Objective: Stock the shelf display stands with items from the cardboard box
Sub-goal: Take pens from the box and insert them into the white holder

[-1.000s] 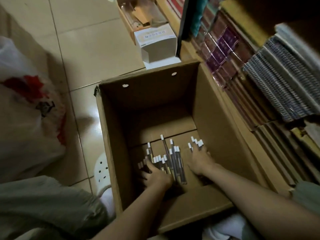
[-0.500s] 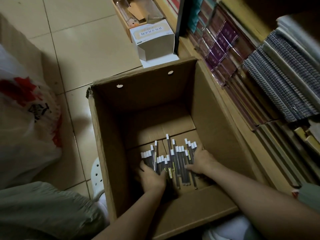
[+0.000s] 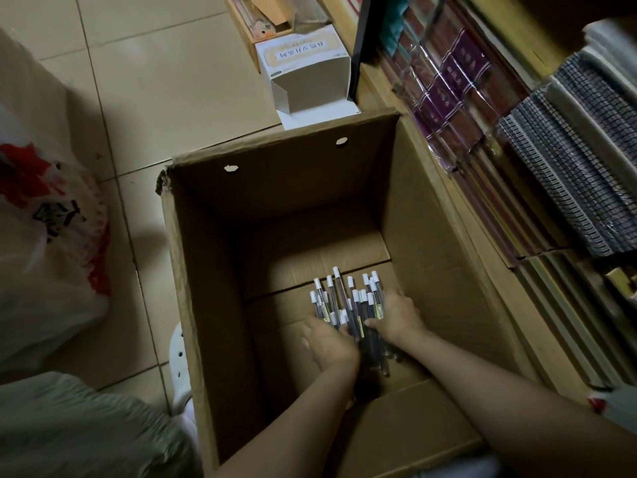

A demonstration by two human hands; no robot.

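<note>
Both arms reach deep into the cardboard box [image 3: 213, 305] on the floor. The left hand [image 3: 329, 343] and right hand [image 3: 396, 315] close in from either side, fingers curled around one bundle of pens [image 3: 348, 305] (white-capped) on its bottom.

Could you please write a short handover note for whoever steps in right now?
Left hand and right hand: both down in the box, fingers curled round one bundle of pens from either side.
Pens: white caps pointing away, bundle on the box floor, not yet lifted.
Done: pens gathered together.
Left: lift them out and stock the shelf on the right.
</note>
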